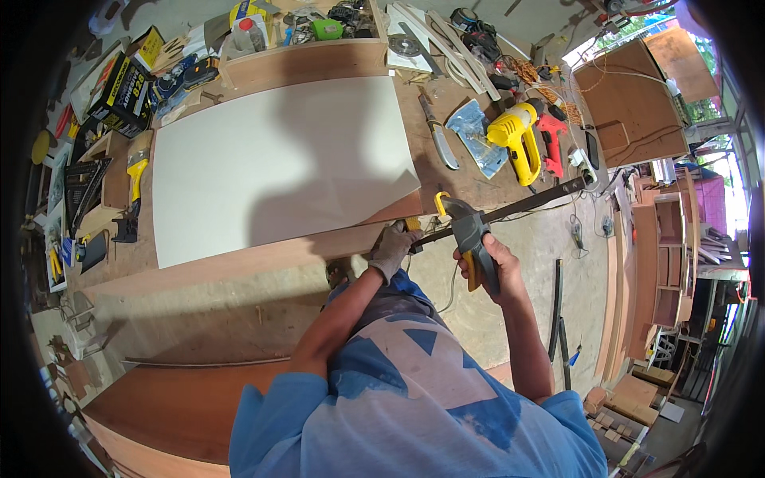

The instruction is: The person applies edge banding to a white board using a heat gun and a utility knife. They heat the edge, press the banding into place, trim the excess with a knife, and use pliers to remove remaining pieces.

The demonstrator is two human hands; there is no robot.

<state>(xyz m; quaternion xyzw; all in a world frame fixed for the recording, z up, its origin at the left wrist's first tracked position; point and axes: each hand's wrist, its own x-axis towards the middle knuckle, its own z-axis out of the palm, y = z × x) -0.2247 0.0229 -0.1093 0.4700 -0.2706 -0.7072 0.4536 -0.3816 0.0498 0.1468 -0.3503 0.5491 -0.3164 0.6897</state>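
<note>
A long black bar clamp (468, 229) with a grey body and yellow trigger and pads lies slantwise at the workbench's near edge. My right hand (499, 267) is wrapped round its handle, with the bar running away to the right. Fingers curled, my left hand (390, 251) in a grey glove holds the clamp's left end by a yellow pad, close to the panel's near right corner. A white sheet (215, 167) covers most of a wooden panel (390, 210), whose brown face shows at that corner. My shadow falls across the sheet.
Right of the sheet lie a knife (438, 134), a blue packet (478, 137), a yellow heat gun (516, 139) and a red glue gun (551, 143). A wooden tray (307, 62) of tools stands behind. At left is a yellow-handled brush (138, 171). A brown wooden board (183, 410) is behind me.
</note>
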